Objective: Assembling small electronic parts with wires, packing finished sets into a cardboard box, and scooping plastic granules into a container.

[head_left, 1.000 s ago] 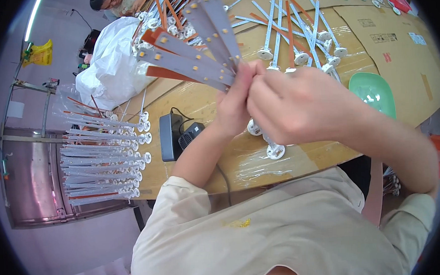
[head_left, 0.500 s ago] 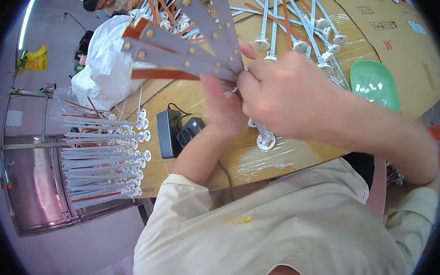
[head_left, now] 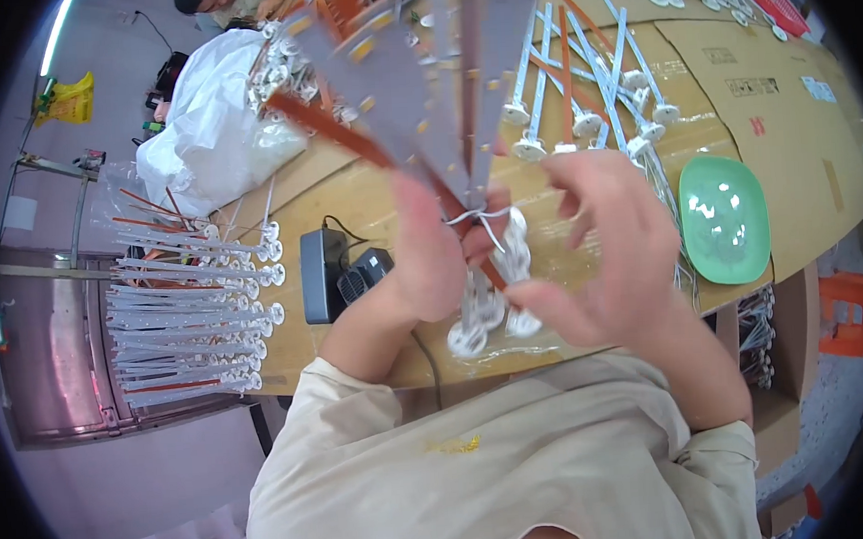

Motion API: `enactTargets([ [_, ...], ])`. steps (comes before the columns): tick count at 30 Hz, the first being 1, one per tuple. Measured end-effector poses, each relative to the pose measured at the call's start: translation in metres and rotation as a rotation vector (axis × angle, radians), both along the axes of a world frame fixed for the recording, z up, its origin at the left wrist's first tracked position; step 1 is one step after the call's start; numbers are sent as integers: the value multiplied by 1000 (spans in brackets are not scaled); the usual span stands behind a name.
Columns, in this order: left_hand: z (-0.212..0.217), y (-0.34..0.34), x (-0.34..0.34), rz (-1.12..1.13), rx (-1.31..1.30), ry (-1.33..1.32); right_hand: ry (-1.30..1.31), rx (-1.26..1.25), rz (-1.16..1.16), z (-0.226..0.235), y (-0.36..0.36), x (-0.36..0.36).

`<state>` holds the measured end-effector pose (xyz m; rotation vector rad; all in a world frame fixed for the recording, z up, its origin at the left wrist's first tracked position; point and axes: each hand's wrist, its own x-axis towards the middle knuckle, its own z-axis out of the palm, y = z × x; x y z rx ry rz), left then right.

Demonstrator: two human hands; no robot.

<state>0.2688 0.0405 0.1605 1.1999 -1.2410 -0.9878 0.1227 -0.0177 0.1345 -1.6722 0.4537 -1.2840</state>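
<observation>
- While the left hand [head_left: 430,245] is closed round a bundle of strips [head_left: 459,136], the right hand [head_left: 611,245] stands just to its right, thumb and fingers well parted and half curled.
- Bundle: grey strips dotted with yellow squares, some orange-brown, fanned out above the left hand; upper ends blurred.
- A thin white tie [head_left: 475,215] crosses the bundle at the left hand's fingers, one loose end pointing toward the right hand.
- Round white bases [head_left: 467,339] hang at the bundle's lower end, below and between the two hands, over the worktop [head_left: 384,208].
- Right thumb near the lower end of one orange-brown strip; I cannot tell whether they touch.
- Left of the left hand, near its forearm: a black box [head_left: 324,275] with a smaller vented black block [head_left: 365,275] against it.
- Farther left: a stacked row of strips [head_left: 185,317], their white bases toward the hand.
- Up and left of the left hand, a white plastic bag [head_left: 201,155].
- Beyond the right hand, loose strips [head_left: 567,62] lie crossed.
- Right of the right hand, a green dish [head_left: 729,271] holding something clear and shiny.
</observation>
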Motion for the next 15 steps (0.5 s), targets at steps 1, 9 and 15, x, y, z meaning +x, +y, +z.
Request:
enactTargets([
  [1,3,1,0,-48,199,111,142,-804,-376,1,-6,3],
  [9,2,3,-1,-23,4,-41,667,-1223,-190,22,-2,6],
  [15,-12,11,15,96,-401,-633,-25,-101,-21,25,33,22],
])
